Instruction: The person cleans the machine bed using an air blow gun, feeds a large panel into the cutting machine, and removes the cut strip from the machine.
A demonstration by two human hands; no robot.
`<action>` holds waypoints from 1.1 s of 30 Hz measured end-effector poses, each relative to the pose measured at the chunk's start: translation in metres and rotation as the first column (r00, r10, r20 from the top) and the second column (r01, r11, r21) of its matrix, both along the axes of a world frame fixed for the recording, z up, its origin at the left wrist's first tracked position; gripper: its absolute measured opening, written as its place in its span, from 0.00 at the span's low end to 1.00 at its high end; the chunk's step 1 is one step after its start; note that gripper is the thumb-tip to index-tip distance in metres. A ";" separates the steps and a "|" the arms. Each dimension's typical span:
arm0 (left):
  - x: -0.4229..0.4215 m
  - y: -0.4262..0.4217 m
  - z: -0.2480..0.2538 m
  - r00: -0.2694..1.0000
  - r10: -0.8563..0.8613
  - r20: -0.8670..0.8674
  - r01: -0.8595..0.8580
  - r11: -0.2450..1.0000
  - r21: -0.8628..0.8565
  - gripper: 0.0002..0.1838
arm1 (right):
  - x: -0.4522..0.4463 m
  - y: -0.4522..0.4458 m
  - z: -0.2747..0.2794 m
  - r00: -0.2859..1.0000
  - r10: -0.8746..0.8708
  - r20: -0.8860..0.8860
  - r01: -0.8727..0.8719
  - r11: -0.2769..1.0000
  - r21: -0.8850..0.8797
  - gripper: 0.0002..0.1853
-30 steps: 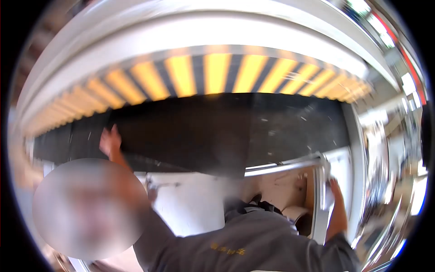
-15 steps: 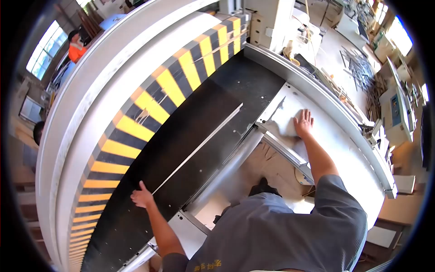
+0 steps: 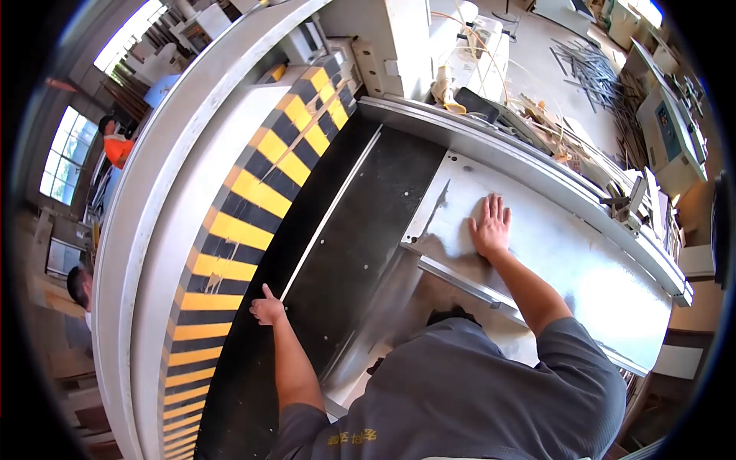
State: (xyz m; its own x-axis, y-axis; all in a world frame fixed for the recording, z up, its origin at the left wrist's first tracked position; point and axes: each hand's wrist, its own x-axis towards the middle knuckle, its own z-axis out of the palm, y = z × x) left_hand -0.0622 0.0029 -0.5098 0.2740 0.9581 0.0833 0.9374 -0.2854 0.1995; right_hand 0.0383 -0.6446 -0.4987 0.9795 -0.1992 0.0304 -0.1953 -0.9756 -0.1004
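My left hand rests on the dark surface beside the near end of a long pale edge. Its thumb is spread and the other fingers point left, partly hidden. That edge seems to border a dark panel lying on the black machine table; the panel's far side runs under the beam with yellow and black stripes. Palm down, my right hand lies with fingers extended on the shiny metal side table.
A metal fence borders the tables on the right. Beyond it are offcuts and a control box. Two other people are at the left, one in an orange top. Between the tables lies an opening.
The pale edge has moved closer to the striped beam and the far fence, with my left hand following it. My right hand stays flat on the metal. The camera view has shifted.
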 end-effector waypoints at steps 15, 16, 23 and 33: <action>-0.006 -0.029 -0.010 0.832 -0.388 0.398 0.390 0.917 0.079 0.44 | 0.005 0.008 0.010 0.998 -0.021 -0.058 0.020 1.000 -0.013 0.44; -0.008 -0.028 -0.014 0.811 -0.435 0.391 0.421 0.898 0.126 0.43 | 0.005 0.007 0.009 0.998 -0.020 -0.063 0.019 1.000 -0.017 0.44; -0.018 -0.017 -0.036 0.710 -0.581 0.398 0.453 0.809 0.374 0.41 | 0.004 0.012 0.011 1.000 -0.025 -0.001 0.025 0.995 0.092 0.43; -0.018 -0.022 -0.037 0.774 -0.474 0.420 0.394 0.879 0.268 0.42 | 0.003 0.024 0.032 0.989 -0.050 -0.136 0.056 0.998 0.038 0.44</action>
